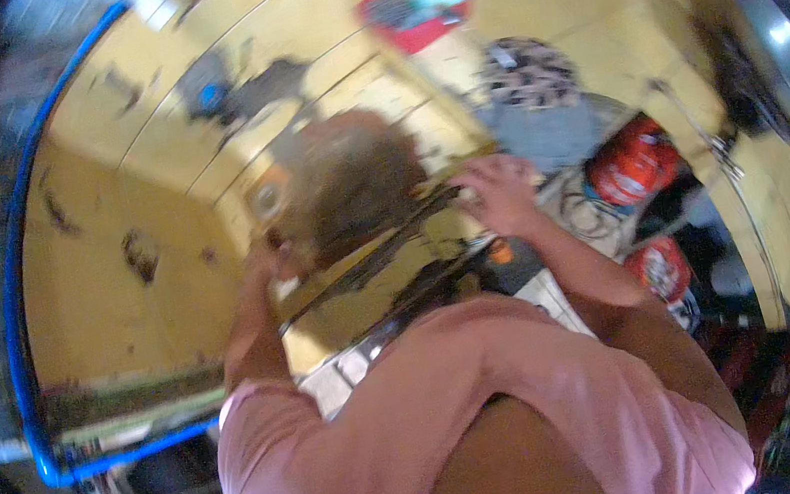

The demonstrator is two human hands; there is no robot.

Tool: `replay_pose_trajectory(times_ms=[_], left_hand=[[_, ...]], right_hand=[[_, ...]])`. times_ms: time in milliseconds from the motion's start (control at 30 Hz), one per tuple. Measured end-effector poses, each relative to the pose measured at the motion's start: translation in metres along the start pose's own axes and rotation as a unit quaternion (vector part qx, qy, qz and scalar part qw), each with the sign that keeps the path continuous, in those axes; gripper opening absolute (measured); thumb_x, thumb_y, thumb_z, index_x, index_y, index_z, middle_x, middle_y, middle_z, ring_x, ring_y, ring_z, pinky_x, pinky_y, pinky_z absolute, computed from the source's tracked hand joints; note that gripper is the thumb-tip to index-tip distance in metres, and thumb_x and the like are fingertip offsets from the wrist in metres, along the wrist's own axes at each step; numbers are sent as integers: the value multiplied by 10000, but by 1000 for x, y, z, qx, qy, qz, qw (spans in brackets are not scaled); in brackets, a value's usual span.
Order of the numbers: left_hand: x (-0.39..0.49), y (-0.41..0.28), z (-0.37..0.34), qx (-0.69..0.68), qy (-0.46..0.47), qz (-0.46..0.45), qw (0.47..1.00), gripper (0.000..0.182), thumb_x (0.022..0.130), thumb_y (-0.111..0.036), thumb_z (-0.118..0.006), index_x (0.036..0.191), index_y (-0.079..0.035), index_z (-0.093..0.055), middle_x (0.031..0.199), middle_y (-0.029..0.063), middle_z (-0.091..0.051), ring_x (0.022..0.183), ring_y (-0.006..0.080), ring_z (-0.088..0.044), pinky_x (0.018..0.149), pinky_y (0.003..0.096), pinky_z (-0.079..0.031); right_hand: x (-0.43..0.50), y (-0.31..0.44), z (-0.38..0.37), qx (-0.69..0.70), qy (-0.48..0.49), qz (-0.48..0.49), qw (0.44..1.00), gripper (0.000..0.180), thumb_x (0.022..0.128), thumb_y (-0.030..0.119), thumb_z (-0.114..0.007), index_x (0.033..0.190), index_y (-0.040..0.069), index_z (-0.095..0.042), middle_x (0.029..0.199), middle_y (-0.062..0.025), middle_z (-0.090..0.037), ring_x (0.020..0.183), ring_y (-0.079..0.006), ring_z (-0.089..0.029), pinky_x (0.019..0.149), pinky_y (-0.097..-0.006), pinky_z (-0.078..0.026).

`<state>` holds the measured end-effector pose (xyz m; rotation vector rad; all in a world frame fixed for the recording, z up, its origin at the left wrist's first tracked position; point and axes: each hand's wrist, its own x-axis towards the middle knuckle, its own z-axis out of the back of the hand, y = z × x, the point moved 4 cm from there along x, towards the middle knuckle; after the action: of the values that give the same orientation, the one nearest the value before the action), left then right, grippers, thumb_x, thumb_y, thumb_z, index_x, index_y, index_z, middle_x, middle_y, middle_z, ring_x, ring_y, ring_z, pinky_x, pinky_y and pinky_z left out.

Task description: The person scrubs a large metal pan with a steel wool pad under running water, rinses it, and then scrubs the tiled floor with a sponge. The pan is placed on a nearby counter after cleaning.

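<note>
A brown, rounded object (355, 177), perhaps a pot, is blurred and stands in front of me on a tiled yellow surface. At its lower left edge is my left hand (279, 259), fingers curled; blur hides whether they grip it. My right hand (497, 191) lies to the right of the object, with its fingers spread over the end of a dark-stained yellow ledge (368, 273). A small pale spot shows by its thumb, too blurred to name. Just left of the brown object is an orange item with a round grey centre (267, 198).
A red tray (419, 39) with things in it is at the back. Right of my right hand are leopard-patterned cloth (529, 72), a grey item (538, 132) and a red container (633, 164). A blue-edged yellow panel (120, 285) stands left.
</note>
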<state>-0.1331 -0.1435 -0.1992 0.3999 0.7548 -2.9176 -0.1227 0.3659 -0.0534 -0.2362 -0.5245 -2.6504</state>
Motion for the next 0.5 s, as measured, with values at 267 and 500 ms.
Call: replay_pose_trajectory(times_ms=[267, 500], left_hand=[[65, 6, 57, -80, 33, 202, 976, 533, 839, -415, -585, 1209, -35, -529, 1193, 215, -551, 1108, 312, -543, 932, 412, -424], [163, -102, 44, 31, -171, 312, 934, 664, 837, -564, -451, 1217, -23, -515, 1228, 221, -522, 1167, 362, -481, 976, 474, -350]], right_hand=[[7, 1, 14, -71, 25, -33, 997, 418, 778, 457, -569, 1122, 223, -602, 1144, -48, -536, 1113, -259, -429, 936, -517, -251], [18, -2, 14, -85, 52, -63, 993, 493, 735, 494, -575, 1124, 192, -594, 1171, -68, -509, 1095, -292, -424, 902, -511, -273]])
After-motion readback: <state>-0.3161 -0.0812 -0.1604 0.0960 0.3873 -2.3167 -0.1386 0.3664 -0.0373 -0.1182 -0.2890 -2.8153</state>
